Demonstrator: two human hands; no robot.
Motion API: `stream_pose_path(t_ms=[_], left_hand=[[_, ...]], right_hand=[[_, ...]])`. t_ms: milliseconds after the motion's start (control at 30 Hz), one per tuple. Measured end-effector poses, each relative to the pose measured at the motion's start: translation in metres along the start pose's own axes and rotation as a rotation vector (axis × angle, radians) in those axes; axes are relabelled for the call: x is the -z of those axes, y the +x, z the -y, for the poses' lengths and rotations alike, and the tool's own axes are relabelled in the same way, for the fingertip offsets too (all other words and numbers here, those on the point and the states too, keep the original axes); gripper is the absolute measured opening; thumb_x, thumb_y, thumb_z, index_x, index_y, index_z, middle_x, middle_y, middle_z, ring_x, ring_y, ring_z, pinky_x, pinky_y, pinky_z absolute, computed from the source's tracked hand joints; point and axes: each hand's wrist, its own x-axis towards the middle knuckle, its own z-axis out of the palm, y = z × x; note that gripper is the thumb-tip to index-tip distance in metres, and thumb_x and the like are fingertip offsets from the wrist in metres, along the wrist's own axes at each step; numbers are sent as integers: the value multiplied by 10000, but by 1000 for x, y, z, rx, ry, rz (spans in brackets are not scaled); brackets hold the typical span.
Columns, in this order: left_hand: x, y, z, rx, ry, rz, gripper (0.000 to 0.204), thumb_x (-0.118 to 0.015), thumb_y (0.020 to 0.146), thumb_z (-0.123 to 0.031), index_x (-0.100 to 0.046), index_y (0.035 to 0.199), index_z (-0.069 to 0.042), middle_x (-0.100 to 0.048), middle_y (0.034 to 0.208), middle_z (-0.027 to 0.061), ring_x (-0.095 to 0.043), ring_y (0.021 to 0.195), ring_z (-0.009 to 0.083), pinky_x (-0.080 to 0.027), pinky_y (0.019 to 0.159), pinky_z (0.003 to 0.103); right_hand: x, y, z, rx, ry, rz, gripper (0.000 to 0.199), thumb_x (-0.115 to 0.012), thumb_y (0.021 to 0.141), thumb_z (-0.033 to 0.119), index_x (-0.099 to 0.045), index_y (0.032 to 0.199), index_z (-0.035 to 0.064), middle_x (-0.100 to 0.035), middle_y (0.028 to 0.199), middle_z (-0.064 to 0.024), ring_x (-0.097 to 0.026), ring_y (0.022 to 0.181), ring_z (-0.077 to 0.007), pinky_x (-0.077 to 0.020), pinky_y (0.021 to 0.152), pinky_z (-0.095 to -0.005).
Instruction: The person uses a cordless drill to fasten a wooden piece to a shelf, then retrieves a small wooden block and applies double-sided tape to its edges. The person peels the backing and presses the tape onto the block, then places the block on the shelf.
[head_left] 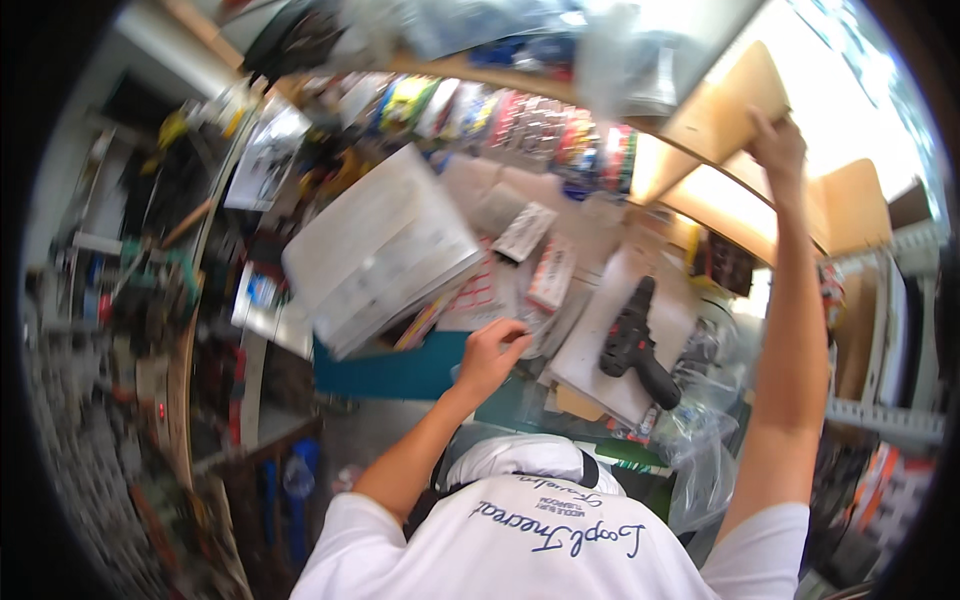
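White shirt (520,550) fills the bottom of my view, closest to the lens, with both bare forearms rising out of it. I see the left hand (490,355) low over the cluttered table (400,375), fingers (515,338) curled in narrow, tips just touching the edge of loose papers (480,290) and clear wrap; I cannot tell whether they pinch anything. Just left of that hand and above it sits a grey parts box (385,250), tilted, resting on the pile and overhanging a teal mat (390,370). To the hand's right, near but apart from it, a black drill (635,345) lies on a white sheet (625,330), its handle pointing down toward a crumpled clear bag (700,440).

My right hand (775,150) is raised high, well apart from the left, arm stretched straight up. Its fingers are closed on the lower edge of a tan wooden board (730,105) that stands among similar boards on the upper shelf (760,215), bright light behind them.

Along the back I make out a row of hanging blister packs (530,120), colours mixed, too blurred to identify. At far left, a workbench (150,290) crowded with tools is smeared by motion. White slotted racking (890,330) runs down the right side.
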Motion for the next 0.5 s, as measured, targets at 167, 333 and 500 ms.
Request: stream_pose_path(t_ms=[167, 333, 500], left_hand=[[6, -8, 2, -9, -3, -43, 121, -638, 787, -88, -606, 861, 2, -605, 763, 84, -572, 660, 163, -452, 623, 272], [6, -21, 9, 45, -9, -37, 131, -648, 780, -89, -598, 847, 12, -606, 773, 82, -572, 665, 162, -453, 624, 268], [15, -33, 21, 361, -328, -109, 120, -685, 779, -95, -603, 800, -10, -614, 690, 3, -537, 627, 52, -437, 566, 217]], right_hand=[[9, -14, 19, -65, 77, 45, 618, -636, 760, 517, -565, 1085, -4, -624, 739, -105, -599, 528, -137, -475, 494, -244], [31, -53, 7, -59, 120, -37, 740, -631, 760, 510, -471, 1237, -33, -649, 951, -158, -570, 545, -95, -447, 511, -212], [19, -175, -30, -161, 262, 23, 395, -594, 860, 273, -539, 1136, -4, -622, 834, -94, -495, 488, -61, -388, 471, -193]])
